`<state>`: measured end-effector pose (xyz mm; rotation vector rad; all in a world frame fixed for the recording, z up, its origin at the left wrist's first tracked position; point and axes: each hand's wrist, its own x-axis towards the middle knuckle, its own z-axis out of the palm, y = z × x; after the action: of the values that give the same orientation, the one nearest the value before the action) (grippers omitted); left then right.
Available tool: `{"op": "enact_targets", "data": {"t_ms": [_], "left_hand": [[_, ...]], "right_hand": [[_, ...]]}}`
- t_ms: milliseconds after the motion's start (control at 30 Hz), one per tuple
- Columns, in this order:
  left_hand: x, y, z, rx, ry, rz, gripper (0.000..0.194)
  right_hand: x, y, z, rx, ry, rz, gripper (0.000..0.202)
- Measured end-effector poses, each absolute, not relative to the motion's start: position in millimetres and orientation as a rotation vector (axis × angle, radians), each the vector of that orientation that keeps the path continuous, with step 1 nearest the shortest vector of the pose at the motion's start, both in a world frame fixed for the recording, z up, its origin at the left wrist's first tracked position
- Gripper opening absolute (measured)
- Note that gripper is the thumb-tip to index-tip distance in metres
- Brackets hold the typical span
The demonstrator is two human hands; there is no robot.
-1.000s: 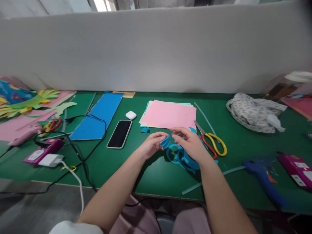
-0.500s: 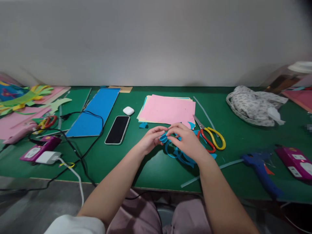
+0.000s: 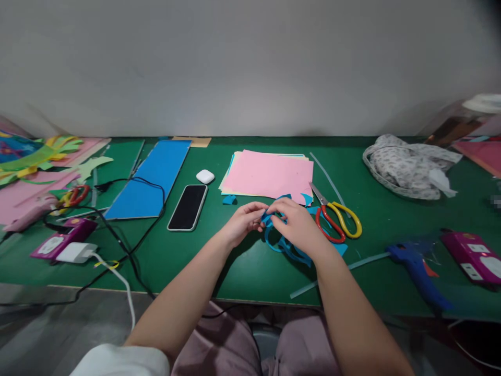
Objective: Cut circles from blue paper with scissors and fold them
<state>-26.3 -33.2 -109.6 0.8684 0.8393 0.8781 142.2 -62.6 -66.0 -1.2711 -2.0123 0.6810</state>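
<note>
Between my two hands is a small piece of blue paper (image 3: 266, 217), pinched at the fingertips. My left hand (image 3: 246, 223) grips its left side, with thumb and forefinger together. My right hand (image 3: 294, 224) closes on it from the right, and its fingers hide part of the piece. Curled blue paper strips (image 3: 274, 245) lie on the table just below, partly covered by my right hand. Scissors (image 3: 338, 222) with one red and one yellow handle lie beside my right hand, their blades reaching towards a stack of pink paper (image 3: 270, 175).
On the green table (image 3: 242, 277), a phone (image 3: 188, 208), a white earphone case (image 3: 205, 176) and blue board (image 3: 152, 177) lie left. Rightwards are a blue glue gun (image 3: 417, 271), a purple power strip (image 3: 473, 258) and a patterned cloth (image 3: 405, 167). Black cables (image 3: 129, 250) cross the left side.
My right fingers have shifted slightly over the blue paper, which has turned and shows less of its folded face. My left hand has stayed nearly still.
</note>
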Motion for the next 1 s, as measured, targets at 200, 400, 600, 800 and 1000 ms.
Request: {"op": "enact_targets", "data": {"t_ms": [200, 400, 600, 800, 1000], "left_hand": [[-23.2, -35.3, -107.5, 1.004, 0.954, 1.025, 0.034], [-19.4, -44.8, -103.8, 1.304, 1.079, 1.304, 0.022], [-14.2, -44.1, -109.3, 1.379, 1.078, 1.226, 0.019], [-18.0, -35.3, -116.4, 1.079, 1.029, 1.177, 0.016], [-21.5, -34.6, -108.1, 0.770, 0.852, 1.090, 0.033]], "right_hand": [[140.4, -56.4, -74.2, -1.360, -1.978, 0.592, 0.020], [139.9, -57.2, -75.1, -1.514, -2.052, 0.416, 0.020], [135.8, -57.4, -76.5, -1.539, -2.075, 0.372, 0.017], [136.9, -55.0, -78.5, -1.236, -1.874, 0.488, 0.029], [137.4, -50.8, -83.6, -1.170, -1.770, 0.515, 0.033]]}}
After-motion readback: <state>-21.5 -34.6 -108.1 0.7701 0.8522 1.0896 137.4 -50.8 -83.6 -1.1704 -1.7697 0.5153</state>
